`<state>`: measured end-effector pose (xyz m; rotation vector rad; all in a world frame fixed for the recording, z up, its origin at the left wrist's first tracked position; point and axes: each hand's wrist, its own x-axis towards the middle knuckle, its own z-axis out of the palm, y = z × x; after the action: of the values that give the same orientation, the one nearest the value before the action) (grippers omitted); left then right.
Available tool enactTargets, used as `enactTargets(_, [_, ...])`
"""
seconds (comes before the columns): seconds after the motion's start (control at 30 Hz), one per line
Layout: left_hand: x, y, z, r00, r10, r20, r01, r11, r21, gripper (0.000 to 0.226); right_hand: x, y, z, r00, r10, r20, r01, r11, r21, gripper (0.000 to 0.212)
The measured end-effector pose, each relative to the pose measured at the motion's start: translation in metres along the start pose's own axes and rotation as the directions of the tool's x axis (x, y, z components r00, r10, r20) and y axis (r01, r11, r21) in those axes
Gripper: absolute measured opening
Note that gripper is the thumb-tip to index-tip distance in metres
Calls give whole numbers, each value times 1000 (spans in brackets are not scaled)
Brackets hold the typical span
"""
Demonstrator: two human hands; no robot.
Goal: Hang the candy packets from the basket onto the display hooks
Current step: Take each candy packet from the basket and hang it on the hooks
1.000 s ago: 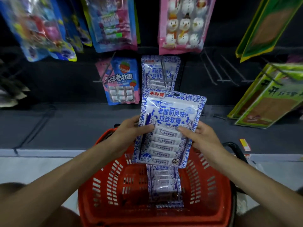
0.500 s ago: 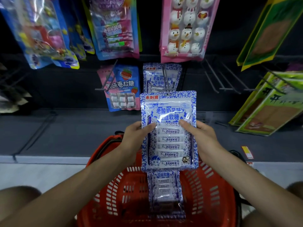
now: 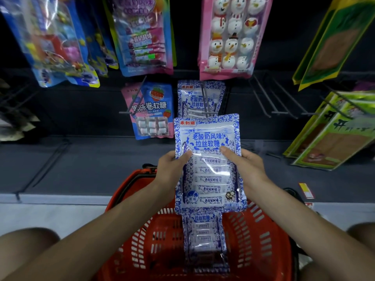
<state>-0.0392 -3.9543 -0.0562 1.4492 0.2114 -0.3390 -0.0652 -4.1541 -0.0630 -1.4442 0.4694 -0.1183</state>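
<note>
I hold a blue-and-white candy packet (image 3: 207, 169) upright in front of me. My left hand (image 3: 172, 165) grips its left edge and my right hand (image 3: 245, 165) grips its right edge, thumbs on the front. Its top edge sits at the tip of a display hook (image 3: 205, 100) on which a matching packet (image 3: 199, 98) hangs. Below, the red basket (image 3: 142, 240) holds more of the same packets (image 3: 205, 240) in a stack.
A pink-and-blue strawberry candy packet (image 3: 151, 112) hangs left of the hook. Bare hooks (image 3: 269, 100) stick out to the right, with green packets (image 3: 332, 130) beyond. Snowman candy (image 3: 229, 35) and other bags (image 3: 142, 35) hang above. My knees flank the basket.
Both hands raised the packet from a tilt over the basket to upright, and moved it forward so its top reaches the hook's tip.
</note>
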Motion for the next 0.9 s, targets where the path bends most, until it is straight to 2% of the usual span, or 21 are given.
enactTargets(0.1, [-4,-1,1,1000,16,-23,-17,1000,-19,23,-5,-3,1,1000,2,1,-2,1000,5,40])
enactTargets(0.13, [-5,-2,2,999,18,-28,-19,1000,-18,23,-6,-3,1,1000,-7,-12,7,1000,13,39])
enactTargets(0.2, [-7,-1,1,999,22,-27,-22,1000,-10,25,-7,-1,1,999,-8,-44,8,1000,9,55])
enactTargets(0.37, [-4,3,1,999,44,-20,-43,999,31,24,-6,-2,4,999,4,-51,-2,1000,28,70])
enactTargets(0.47, [-1,4,4,997,59,-42,-57,997,48,24,-2,-6,6,998,26,-48,-25,999,22,32])
enactTargets(0.53, [4,5,7,993,84,-83,-78,995,64,22,2,-8,9,998,35,-53,-35,999,1,26])
enactTargets(0.67, [15,12,14,972,157,-172,-144,986,86,19,23,-15,12,995,45,-93,-48,998,-27,29])
enactTargets(0.77, [26,15,17,960,187,-208,-174,982,78,22,41,-23,14,989,84,-120,-90,995,-40,47])
enactTargets(0.83, [36,18,19,955,193,-225,-178,980,87,27,54,-26,17,984,122,-130,-130,990,-49,55])
enactTargets(0.9, [49,21,18,949,201,-242,-178,977,115,40,60,-32,23,978,142,-154,-153,986,-62,50])
